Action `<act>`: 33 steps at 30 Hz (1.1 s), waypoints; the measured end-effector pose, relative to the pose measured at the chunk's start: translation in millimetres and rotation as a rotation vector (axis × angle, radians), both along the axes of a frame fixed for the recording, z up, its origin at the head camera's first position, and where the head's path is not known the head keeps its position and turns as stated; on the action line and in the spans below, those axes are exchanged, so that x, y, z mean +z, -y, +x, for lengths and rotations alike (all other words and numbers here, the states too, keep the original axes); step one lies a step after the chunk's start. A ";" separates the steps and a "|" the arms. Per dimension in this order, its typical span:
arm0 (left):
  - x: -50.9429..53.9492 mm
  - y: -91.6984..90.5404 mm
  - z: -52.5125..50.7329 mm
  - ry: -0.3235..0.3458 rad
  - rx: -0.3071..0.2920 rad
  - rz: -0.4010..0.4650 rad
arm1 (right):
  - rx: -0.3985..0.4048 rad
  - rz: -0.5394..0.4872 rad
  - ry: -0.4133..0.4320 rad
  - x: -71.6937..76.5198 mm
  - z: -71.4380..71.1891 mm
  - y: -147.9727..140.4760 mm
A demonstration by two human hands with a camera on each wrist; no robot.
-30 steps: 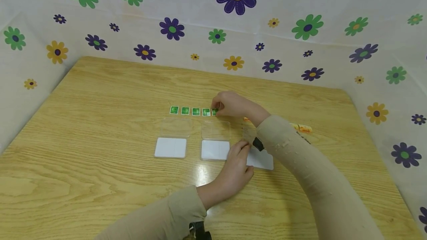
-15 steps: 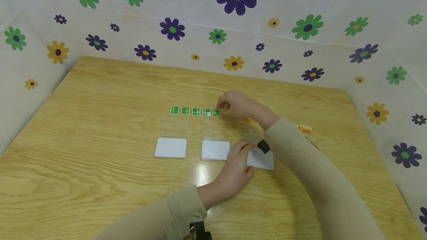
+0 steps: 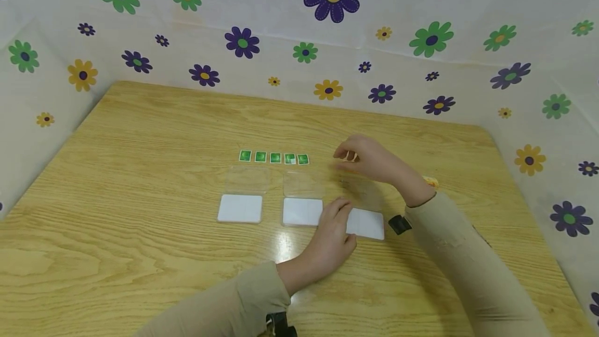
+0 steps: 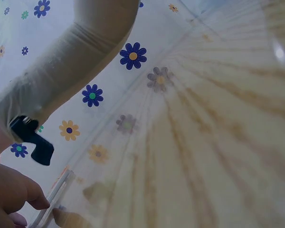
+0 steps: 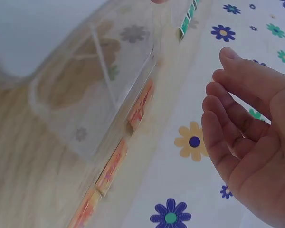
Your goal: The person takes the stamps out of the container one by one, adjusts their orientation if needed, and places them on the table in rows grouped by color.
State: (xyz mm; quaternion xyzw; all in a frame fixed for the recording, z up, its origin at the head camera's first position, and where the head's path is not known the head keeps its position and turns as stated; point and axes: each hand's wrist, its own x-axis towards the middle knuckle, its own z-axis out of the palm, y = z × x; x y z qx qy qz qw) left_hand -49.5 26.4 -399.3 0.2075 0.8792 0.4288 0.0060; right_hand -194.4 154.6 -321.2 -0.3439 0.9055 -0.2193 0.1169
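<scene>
My left hand [image 3: 327, 241] holds the left end of the rightmost white plastic case [image 3: 367, 223], thumb at the near edge and fingers at the far edge. In the left wrist view its fingers [image 4: 19, 192] touch a thin pale edge. My right hand [image 3: 372, 160] is in the air above that case's clear lid [image 3: 362, 191], fingers loosely bent and holding nothing; the right wrist view shows its bare palm [image 5: 256, 166]. To its left, several small green square cards [image 3: 275, 158] lie in a row.
Two more white cases, a middle one [image 3: 299, 211] and a left one [image 3: 240, 208], have clear lids laid back behind them. Orange strips or cards [image 5: 111, 166] lie behind the right lid, partly hidden by my right hand in the head view. A flowered cloth [image 3: 281, 14] borders the wooden table [image 3: 140, 196].
My right hand has let go of the rightmost green card and moved right, away from the row. The left hand has stayed on the case.
</scene>
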 end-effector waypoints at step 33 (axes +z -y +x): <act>10.7 13.5 -0.8 0.085 -0.034 0.062 | -0.237 0.035 -0.142 -6.0 87.1 -97.4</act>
